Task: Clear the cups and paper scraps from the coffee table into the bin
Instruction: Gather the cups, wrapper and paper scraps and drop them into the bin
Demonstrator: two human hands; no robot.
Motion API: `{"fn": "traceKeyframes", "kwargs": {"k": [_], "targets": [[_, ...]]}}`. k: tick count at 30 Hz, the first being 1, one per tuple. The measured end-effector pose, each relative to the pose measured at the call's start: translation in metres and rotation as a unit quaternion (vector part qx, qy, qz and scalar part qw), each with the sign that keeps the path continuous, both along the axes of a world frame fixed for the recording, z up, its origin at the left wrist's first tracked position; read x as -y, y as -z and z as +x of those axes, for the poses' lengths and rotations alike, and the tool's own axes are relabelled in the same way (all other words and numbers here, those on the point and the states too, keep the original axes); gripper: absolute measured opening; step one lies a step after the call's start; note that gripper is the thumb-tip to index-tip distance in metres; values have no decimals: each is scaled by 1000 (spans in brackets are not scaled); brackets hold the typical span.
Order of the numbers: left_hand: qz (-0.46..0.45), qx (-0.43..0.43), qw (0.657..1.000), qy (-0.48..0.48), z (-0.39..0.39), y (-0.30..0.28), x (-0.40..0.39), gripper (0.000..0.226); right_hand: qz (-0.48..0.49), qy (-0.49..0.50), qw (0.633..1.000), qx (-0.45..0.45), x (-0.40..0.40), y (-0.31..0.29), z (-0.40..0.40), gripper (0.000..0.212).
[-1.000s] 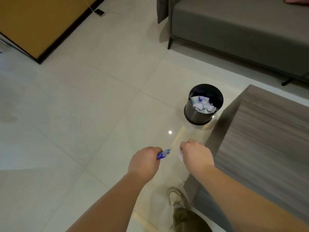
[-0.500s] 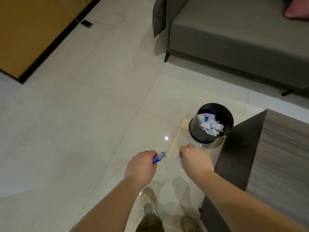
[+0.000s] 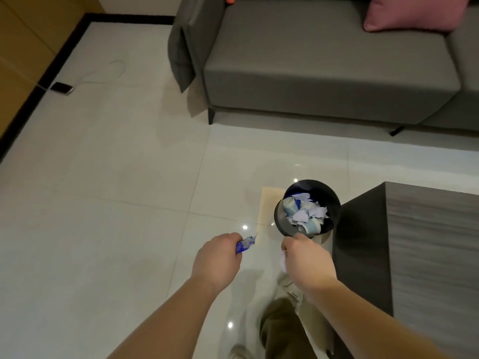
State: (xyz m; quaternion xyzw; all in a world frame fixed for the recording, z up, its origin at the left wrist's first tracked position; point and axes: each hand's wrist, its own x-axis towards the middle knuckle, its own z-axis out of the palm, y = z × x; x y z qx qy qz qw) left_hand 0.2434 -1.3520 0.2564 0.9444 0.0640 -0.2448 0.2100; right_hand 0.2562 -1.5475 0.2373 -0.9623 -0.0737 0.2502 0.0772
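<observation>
Glossy pale tiled floor (image 3: 108,193), grey sofa (image 3: 324,66), coffee table (image 3: 430,244) corner beside black bin (image 3: 282,218), left hand (image 3: 216,260) clutching blue scrap (image 3: 245,245), right hand (image 3: 307,257) fingers curled round white scrap (image 3: 283,263).

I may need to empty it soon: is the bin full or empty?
Partly full. The bin stands upright, holding paper scraps and cups piled below its rim.
</observation>
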Motion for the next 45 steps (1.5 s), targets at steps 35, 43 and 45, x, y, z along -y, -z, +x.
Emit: {"fn": "traceKeyframes", "kwargs": {"k": [35, 43, 45], "targets": [[-13, -176, 914, 364, 299, 139, 216, 35, 80, 442, 884, -127, 122, 122, 195, 41], [19, -191, 895, 404, 304, 124, 223, 37, 108, 499, 851, -120, 121, 118, 168, 40], [24, -177, 894, 410, 305, 111, 232, 34, 108, 501, 851, -117, 132, 105, 164, 33]]}}
